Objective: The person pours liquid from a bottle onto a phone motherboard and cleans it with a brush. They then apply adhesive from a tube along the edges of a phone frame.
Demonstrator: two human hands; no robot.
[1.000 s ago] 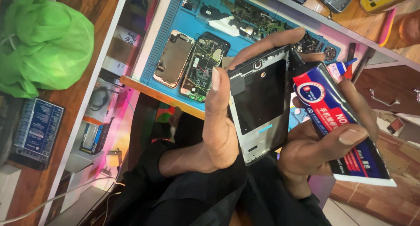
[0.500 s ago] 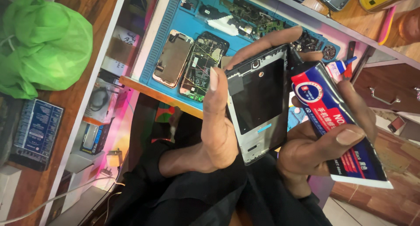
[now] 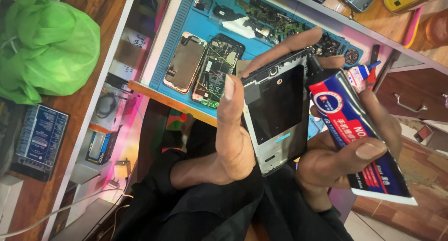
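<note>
My left hand (image 3: 233, 143) gripping a phone frame (image 3: 275, 112), my right hand (image 3: 340, 161) squeezing a glue tube (image 3: 354, 133), nozzle at the frame's top edge, blue mat (image 3: 186, 17) beyond

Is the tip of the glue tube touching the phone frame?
Cannot tell. In the head view the glue tube has its dark nozzle right at the phone frame edge, with no visible gap or contact.

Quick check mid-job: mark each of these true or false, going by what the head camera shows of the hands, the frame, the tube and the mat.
1. The left hand holds the phone frame. True.
2. The right hand is empty. False: it grips a red and blue glue tube.
3. Two opened phones lie on the blue mat. True.
4. The green bag lies on the mat. False: it sits on the wooden top at far left.
</note>
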